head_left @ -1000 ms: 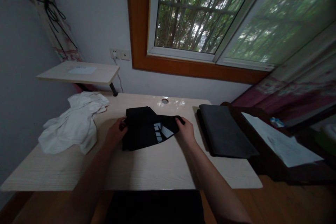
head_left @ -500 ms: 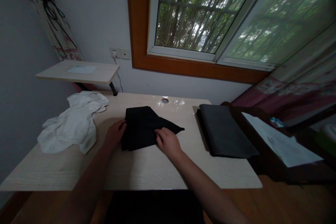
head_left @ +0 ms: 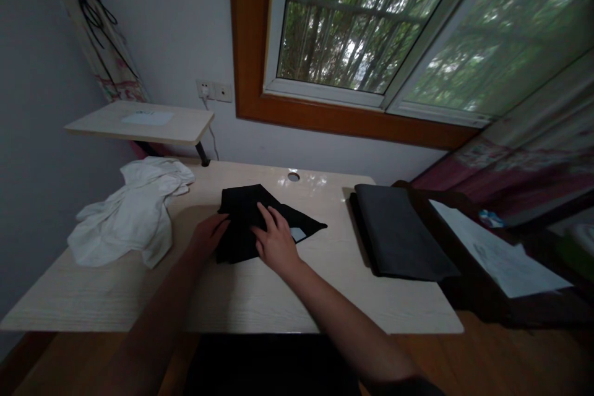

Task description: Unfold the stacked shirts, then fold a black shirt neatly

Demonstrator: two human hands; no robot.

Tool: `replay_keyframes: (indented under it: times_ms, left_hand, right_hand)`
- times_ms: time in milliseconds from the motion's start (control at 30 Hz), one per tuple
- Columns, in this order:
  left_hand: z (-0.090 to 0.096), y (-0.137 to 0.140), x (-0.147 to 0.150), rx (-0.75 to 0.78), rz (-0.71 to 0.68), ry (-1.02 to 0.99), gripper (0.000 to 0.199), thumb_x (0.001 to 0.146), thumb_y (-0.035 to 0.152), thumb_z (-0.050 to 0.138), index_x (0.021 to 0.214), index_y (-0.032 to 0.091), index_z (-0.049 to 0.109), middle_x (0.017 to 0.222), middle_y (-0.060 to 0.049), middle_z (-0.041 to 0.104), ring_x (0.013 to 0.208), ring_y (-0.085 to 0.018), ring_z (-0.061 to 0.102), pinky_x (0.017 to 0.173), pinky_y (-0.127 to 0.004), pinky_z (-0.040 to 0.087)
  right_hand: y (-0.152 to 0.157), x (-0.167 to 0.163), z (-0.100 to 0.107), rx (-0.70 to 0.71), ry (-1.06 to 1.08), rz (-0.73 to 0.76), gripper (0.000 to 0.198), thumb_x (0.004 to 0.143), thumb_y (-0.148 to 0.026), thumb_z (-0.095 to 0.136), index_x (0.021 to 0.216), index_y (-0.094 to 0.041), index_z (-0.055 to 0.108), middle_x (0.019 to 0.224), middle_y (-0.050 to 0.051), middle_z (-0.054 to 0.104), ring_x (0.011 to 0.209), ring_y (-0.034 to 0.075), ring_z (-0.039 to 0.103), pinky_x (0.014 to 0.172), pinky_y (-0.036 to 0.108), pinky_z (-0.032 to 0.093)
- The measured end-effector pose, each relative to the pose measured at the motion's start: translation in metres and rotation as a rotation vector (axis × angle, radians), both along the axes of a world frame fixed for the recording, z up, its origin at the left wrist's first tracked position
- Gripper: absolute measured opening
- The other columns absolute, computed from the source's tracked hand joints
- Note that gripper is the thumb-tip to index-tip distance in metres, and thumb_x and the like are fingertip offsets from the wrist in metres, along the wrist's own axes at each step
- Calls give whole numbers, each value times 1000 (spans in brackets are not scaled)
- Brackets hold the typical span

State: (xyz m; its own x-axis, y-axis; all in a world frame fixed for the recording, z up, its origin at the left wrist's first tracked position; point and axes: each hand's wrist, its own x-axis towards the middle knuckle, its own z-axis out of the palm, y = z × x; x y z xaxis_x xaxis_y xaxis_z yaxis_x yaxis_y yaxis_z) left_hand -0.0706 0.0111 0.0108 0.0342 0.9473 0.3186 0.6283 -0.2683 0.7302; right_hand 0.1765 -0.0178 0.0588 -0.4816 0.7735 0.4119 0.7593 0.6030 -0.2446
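We had our right hand (head_left: 278,246) loosely spread, thumb and fingers apart, its fingertips on the black cloth (head_left: 241,201), which lay beneath it and reached past its right side, where a pale patch (head_left: 298,234) showed. Our left hand (head_left: 205,238) touched the cloth's left edge with its fingertips; whether it pinched the fabric, we could not tell. Well left of that hand we saw a crumpled white cloth (head_left: 132,216).

The right hand (head_left: 279,247) rests on black cloth (head_left: 244,198), the left hand (head_left: 206,235) at its left edge. White cloth (head_left: 134,216) lies further left.
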Motion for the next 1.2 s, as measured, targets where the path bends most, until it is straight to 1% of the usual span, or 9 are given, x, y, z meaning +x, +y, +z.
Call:
replay_keyframes:
  times_ms: [100,200,400,500,633,767,867,1000,1200]
  left_hand:
    - [-4,-2,4,58,-105,33,38,93,50,50,107,25,74,111,-9,76,105,-28,70,102,-46,53]
    - [-1,-5,7,69,-170,62,38,95,49,49,110,25,74,110,-10,75,108,-28,68,104,-46,51]
    - [19,-15,8,36,-267,83,50,98,43,50,145,27,52,135,-9,64,122,-26,60,109,-45,46]
    - [23,-16,8,75,-290,67,55,95,41,55,147,26,48,143,-12,57,130,-28,55,112,-46,43]
    - [21,-14,12,113,-336,98,58,93,40,60,148,26,45,140,-13,58,126,-27,57,110,-46,46]
    - [18,-11,18,186,-396,287,53,91,40,65,141,27,54,135,-10,61,124,-27,57,108,-47,47]
    - [15,-10,22,231,-422,392,50,89,39,68,137,29,58,134,-8,61,122,-27,57,108,-47,46]
    - [10,-8,23,268,-406,454,47,90,35,68,136,29,60,134,-9,61,121,-26,57,107,-48,47]
    - [1,-1,20,320,-370,489,29,97,29,59,123,26,70,121,-8,67,110,-23,60,100,-44,50]
  right_hand:
    - [12,-6,1,31,-37,48,34,84,-16,69,117,-23,73,167,4,23,152,36,19,122,59,23]
    - [22,-8,1,26,-45,78,33,88,-15,64,120,-23,69,162,5,36,151,32,23,123,58,21]
    - [56,13,14,-41,229,-19,32,97,-18,46,124,-14,62,151,15,46,135,25,49,114,41,41]
    - [87,42,16,-26,465,-134,36,94,-21,45,127,-14,59,144,16,50,135,24,46,116,39,39]
    - [120,91,-2,-122,695,-449,39,87,-24,45,120,-16,63,119,13,63,117,28,55,109,48,43]
    - [117,122,-29,-131,645,-622,55,81,-24,52,134,-14,57,130,16,54,124,29,52,110,47,44]
    - [98,126,-37,-24,505,-578,62,81,-22,54,143,-18,51,139,15,47,129,29,48,112,50,42]
    - [72,115,-27,98,283,-430,66,84,-12,52,148,-27,48,152,12,39,140,32,37,117,58,34]
    - [58,98,-21,43,-22,63,62,85,-1,52,139,-29,59,142,7,56,141,28,41,120,56,30]
